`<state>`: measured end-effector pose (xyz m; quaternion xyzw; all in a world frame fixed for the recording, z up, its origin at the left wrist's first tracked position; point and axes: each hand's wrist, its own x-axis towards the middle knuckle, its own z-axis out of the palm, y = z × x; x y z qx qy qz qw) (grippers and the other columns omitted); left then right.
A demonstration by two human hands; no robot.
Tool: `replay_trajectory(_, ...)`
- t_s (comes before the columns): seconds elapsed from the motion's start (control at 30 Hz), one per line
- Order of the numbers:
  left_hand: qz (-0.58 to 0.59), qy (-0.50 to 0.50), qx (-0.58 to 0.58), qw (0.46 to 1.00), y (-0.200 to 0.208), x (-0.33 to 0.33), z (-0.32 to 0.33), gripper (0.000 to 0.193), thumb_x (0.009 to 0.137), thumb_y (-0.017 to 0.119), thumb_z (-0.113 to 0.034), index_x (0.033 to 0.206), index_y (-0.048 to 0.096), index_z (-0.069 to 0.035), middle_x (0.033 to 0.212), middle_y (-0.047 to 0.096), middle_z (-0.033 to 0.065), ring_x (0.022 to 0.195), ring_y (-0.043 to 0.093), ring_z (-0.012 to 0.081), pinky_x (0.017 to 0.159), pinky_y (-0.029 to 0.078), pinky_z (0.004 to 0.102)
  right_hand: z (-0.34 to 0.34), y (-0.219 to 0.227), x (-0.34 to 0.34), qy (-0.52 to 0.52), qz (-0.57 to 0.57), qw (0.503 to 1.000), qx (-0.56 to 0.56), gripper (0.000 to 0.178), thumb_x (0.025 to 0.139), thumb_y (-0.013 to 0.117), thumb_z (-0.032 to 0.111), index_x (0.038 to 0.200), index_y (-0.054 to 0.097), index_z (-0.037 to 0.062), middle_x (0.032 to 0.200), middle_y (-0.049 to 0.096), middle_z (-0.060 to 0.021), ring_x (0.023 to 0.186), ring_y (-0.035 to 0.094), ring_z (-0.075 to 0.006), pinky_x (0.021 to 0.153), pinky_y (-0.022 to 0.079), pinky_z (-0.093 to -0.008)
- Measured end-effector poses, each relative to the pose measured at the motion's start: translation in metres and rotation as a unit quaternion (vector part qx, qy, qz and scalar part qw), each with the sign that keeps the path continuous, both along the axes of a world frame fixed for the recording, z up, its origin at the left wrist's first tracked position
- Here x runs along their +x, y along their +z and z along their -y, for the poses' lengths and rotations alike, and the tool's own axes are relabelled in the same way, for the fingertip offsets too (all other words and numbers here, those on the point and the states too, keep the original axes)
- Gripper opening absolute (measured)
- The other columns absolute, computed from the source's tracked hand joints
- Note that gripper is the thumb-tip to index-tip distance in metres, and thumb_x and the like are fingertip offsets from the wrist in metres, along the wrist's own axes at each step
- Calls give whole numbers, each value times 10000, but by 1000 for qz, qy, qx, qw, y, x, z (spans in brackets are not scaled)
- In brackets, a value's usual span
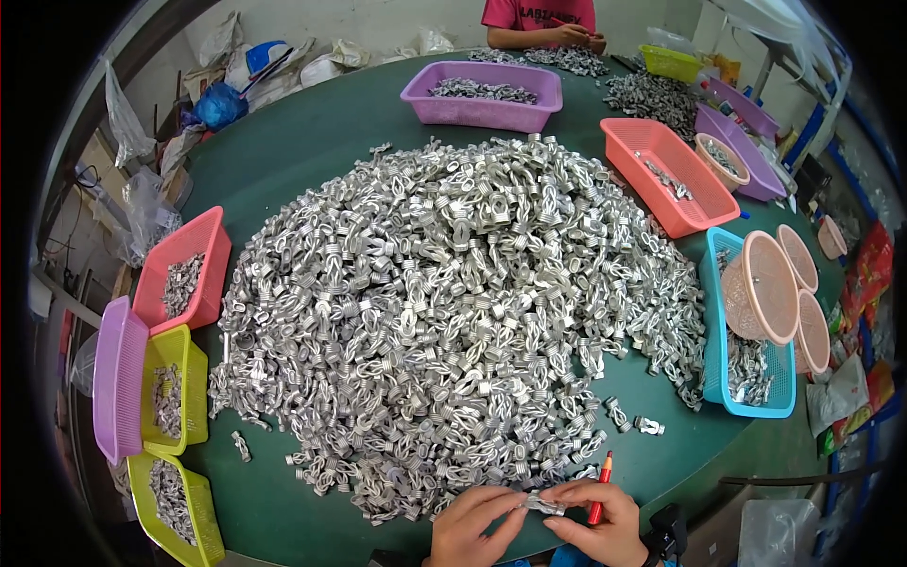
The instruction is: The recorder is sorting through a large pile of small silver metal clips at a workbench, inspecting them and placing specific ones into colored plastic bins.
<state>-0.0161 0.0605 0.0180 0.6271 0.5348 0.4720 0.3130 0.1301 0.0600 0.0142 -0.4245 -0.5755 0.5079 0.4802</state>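
Observation:
Close to the table's near edge, my left hand (480,525) and my right hand (599,525) meet over one small silver metal fitting (544,506) with a twisted, looped body. Fingertips of both hands pinch it, one hand at each end. A red pencil (601,489) is also held in my right hand, upright between the fingers with its tip pointing up. Just beyond my hands spreads a large heap of similar silver metal fittings (444,312). Two loose fittings (648,426) lie to the right of the heap, apart from it.
Purple (482,115), red (661,194), blue (713,350) and yellow-green (196,387) plastic baskets ring the green table (312,142), several holding metal pieces. Pale pink round baskets (761,283) sit over the blue one. Across the table, a person in a pink shirt (539,13) handles pieces.

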Motion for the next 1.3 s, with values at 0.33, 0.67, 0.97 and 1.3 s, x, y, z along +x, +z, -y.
replay_trajectory(0.33,235,-56,-227,943,0,2,7,202,689,553,-9,884,504,3,738,529,59,638,507,140,564,408,231,8,-4,0,21,-150,983,-100,279,651,516,-129,877,423,8,876,490,-132,833,485,-178,726,401,-273)
replay_trajectory(0.67,653,-113,-251,705,16,-22,11,154,779,427,-188,738,408,-41,722,397,97,562,408,142,515,366,234,-48,8,-24,-27,237,970,52,199,638,596,88,812,511,44,719,536,-77,640,490,-243,563,391,-294)
replay_trajectory(0.97,520,-47,-361,773,10,-25,11,128,707,492,11,806,425,-35,582,389,1,479,342,56,393,275,171,-27,-1,-4,-119,26,992,-24,193,652,572,-6,810,464,12,813,553,-146,760,535,-189,640,421,-255)
replay_trajectory(1.3,245,-42,-184,951,5,6,4,239,694,539,-4,923,473,-29,581,365,-50,517,322,13,443,263,148,-13,9,-3,-52,-203,967,-146,239,637,559,-73,815,423,11,842,520,-172,802,511,-185,702,410,-264)
